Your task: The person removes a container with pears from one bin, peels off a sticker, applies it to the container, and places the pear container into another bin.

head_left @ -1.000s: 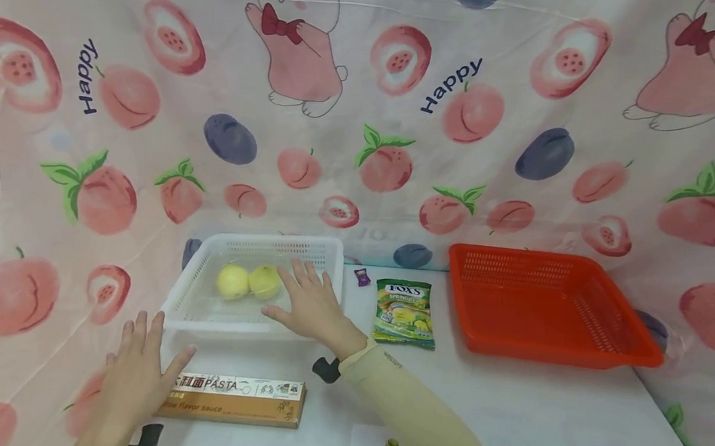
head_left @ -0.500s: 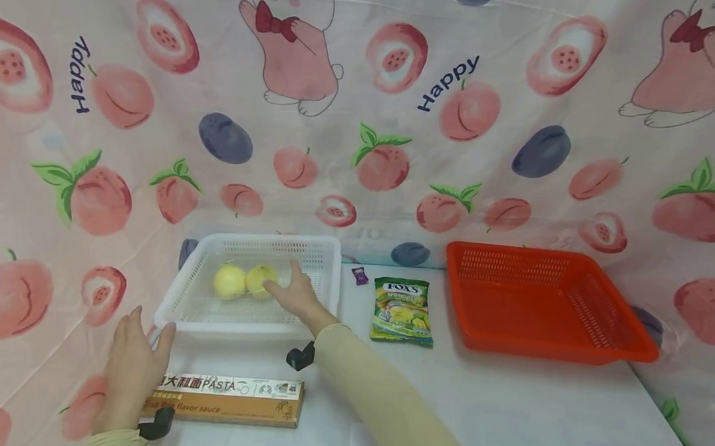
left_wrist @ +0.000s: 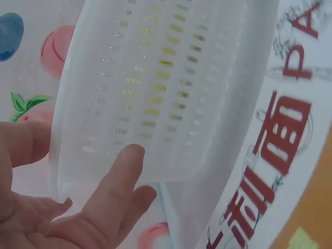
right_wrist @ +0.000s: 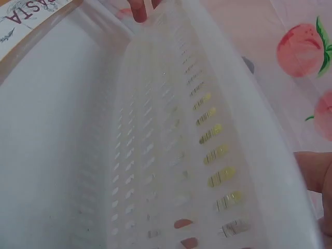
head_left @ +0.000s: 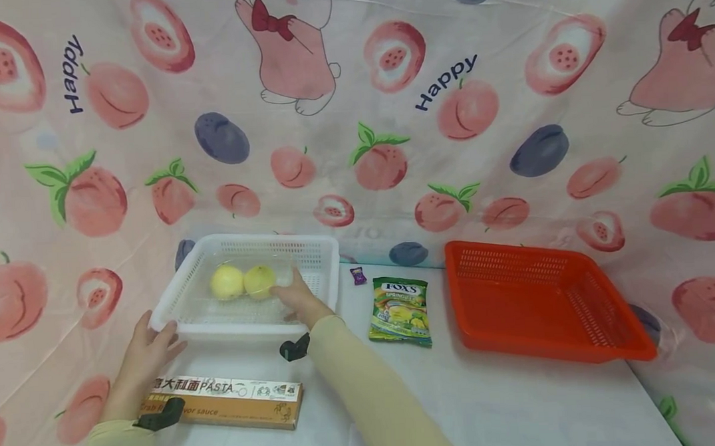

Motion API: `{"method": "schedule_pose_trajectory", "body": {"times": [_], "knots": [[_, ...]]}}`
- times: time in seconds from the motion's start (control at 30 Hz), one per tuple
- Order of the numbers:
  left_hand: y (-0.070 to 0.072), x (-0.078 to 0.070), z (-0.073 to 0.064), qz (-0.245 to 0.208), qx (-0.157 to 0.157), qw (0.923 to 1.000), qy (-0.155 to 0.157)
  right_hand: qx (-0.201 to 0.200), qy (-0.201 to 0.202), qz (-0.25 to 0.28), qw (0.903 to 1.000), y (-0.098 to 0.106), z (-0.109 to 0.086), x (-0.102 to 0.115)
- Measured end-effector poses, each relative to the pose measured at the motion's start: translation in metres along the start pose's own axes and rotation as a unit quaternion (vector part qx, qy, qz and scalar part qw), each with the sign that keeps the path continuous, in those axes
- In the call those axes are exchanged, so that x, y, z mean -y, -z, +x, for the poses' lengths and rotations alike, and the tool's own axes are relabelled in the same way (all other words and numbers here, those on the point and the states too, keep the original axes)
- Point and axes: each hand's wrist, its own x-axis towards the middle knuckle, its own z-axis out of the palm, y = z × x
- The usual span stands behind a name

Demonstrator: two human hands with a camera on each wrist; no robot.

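A white perforated basket [head_left: 242,329] stands at the back left in the head view. In it lies a clear plastic box [head_left: 226,311] with two round yellow fruits [head_left: 243,282]. My left hand [head_left: 144,355] grips the basket's near left corner, and in the left wrist view its fingers [left_wrist: 116,189] lie along the outer wall. My right hand [head_left: 301,298] reaches over the near rim and holds the right end of the clear box, thumb beside the fruit. Some of its fingers are hidden behind the basket's wall, their colour showing through the slots in the right wrist view.
A pasta box [head_left: 233,403] lies in front of the basket. To the right are a small purple wrapped sweet [head_left: 358,275], a green FOX'S candy bag [head_left: 400,311] and a red basket [head_left: 549,353]. A fruit-print cloth [head_left: 342,137] hangs behind the table.
My right hand has gone from spread over the white basket to down inside it, at the clear box. My left hand has moved from above the pasta box to the basket's corner.
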Motion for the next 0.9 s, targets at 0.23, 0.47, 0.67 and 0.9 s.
{"method": "schedule_pose_trajectory", "body": {"times": [0.23, 0.47, 0.67, 0.9], "knots": [[-0.006, -0.003, 0.004, -0.11, 0.003, 0.9939, 0.002, 0.037, -0.029, 0.087, 0.9951, 0.004, 0.001, 0.0], [-0.014, -0.005, 0.005, -0.172, -0.03, 0.9843, 0.023, 0.023, -0.036, 0.132, 0.9904, 0.003, -0.005, 0.003], [-0.017, -0.006, 0.005, -0.186, -0.042, 0.9812, 0.03, -0.002, -0.027, 0.166, 0.9857, 0.004, -0.008, 0.004], [-0.016, -0.005, 0.004, -0.18, -0.037, 0.9825, 0.028, -0.015, -0.015, 0.172, 0.985, 0.004, -0.015, 0.012]]}}
